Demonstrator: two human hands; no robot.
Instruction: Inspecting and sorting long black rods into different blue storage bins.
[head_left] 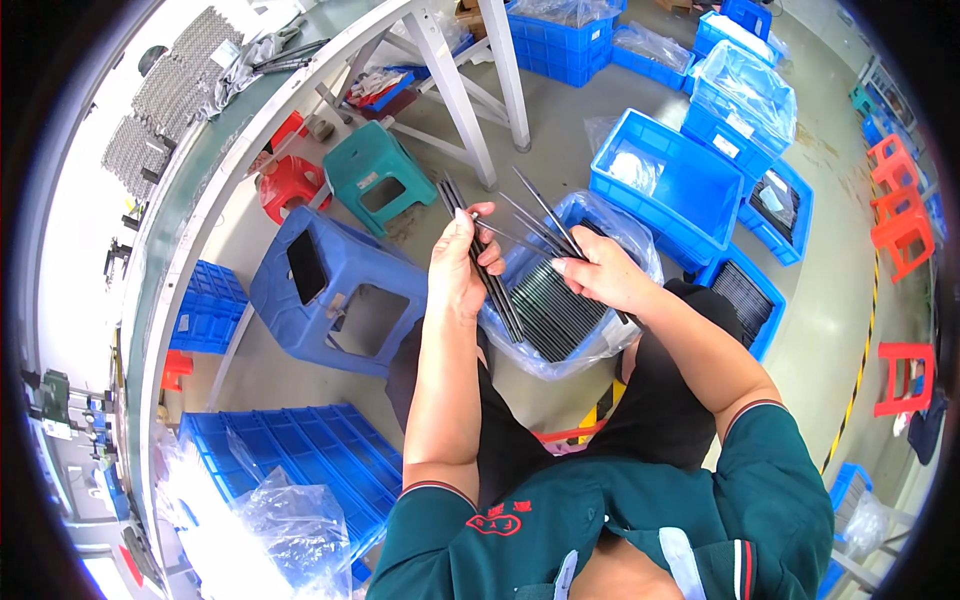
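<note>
My left hand [462,255] is closed around a bundle of thin black rods [503,305]. Several more black rods [538,198] fan out from my right hand [602,268], which grips them near their middle. One of these rods reaches across toward my left fingers. Below both hands stands a blue bin lined with a clear plastic bag [637,232]. Inside it lie many black rods [560,318] side by side. The bin sits between my knees, and the rods I hold are above it.
An open blue crate [655,185] stands just beyond the bin, with other bagged crates [745,90] behind. To the left are a blue stool [345,270] bearing a black phone-like slab [306,268], a green stool [375,170] and a long workbench [215,185]. Blue crates [300,450] stand at lower left.
</note>
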